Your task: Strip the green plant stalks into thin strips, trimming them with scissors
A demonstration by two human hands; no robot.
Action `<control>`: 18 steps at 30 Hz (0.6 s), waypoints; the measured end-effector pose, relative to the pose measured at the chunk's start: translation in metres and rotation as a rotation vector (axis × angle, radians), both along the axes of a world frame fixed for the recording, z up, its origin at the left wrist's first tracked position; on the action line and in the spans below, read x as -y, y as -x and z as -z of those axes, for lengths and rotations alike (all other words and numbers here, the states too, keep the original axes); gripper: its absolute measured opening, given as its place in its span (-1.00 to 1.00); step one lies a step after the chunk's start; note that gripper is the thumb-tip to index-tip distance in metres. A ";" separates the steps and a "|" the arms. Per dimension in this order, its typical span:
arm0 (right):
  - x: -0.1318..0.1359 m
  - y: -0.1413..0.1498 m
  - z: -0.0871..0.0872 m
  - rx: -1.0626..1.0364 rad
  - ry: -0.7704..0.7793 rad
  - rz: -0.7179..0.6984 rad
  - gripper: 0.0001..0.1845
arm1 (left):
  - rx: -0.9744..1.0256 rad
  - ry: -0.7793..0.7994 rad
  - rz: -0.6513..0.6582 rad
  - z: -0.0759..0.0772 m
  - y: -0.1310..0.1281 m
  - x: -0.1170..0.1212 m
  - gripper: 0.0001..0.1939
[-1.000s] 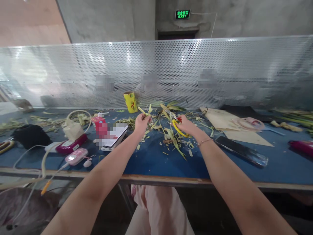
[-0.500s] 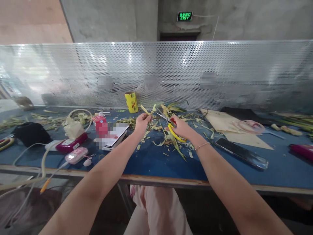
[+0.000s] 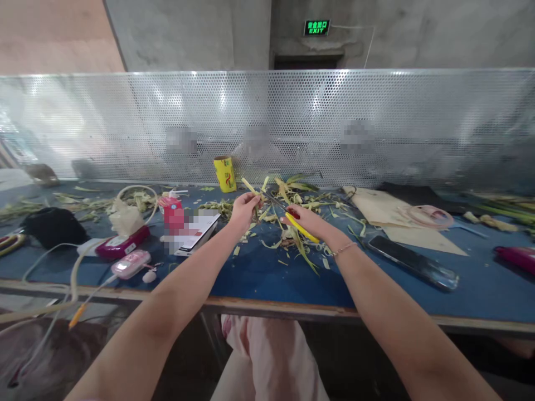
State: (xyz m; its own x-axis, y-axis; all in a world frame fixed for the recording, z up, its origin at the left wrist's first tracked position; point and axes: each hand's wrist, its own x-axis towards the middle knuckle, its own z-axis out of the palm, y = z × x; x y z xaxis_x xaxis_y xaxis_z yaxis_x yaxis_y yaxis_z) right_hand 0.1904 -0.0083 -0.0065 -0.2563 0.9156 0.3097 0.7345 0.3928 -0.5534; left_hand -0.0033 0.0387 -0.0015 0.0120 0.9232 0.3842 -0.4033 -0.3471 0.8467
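My left hand pinches a pale green plant stalk whose split ends stick up above the fingers. Yellow-handled scissors are gripped in my right hand, their blades pointing left toward the stalk. The blade tips reach close to my left fingertips; whether they touch the stalk I cannot tell. Under and around both hands, cut leaves and trimmings lie scattered over the blue tabletop. A larger leaf piece rests just behind the scissors.
A yellow cardboard tube stands near the perforated metal screen. To the left are a red carton, a white box and a pink device on a cable. A phone and brown paper lie right.
My right hand has brought the scissors left, toward the stalk in my left hand. The scissors' handles have closed together since half a second ago. My left hand stays almost in place.
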 end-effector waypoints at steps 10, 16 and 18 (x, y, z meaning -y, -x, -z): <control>0.001 0.005 0.001 -0.088 0.012 -0.047 -0.50 | -0.015 0.017 0.041 -0.004 -0.001 0.005 -0.77; -0.006 0.005 0.005 -0.171 0.038 -0.057 -0.50 | -0.091 0.030 0.077 -0.004 -0.004 0.010 -0.72; -0.009 0.004 0.006 -0.222 0.090 -0.059 -0.51 | -0.114 0.032 0.070 -0.005 -0.004 0.011 -0.74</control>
State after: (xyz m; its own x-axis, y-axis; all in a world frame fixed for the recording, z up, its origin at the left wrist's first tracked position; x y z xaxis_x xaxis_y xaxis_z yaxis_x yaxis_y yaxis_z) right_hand 0.1860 0.0004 -0.0128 -0.2447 0.9277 0.2819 0.5684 0.3727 -0.7335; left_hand 0.0004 0.0274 0.0035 0.1188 0.9304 0.3468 -0.3258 -0.2934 0.8988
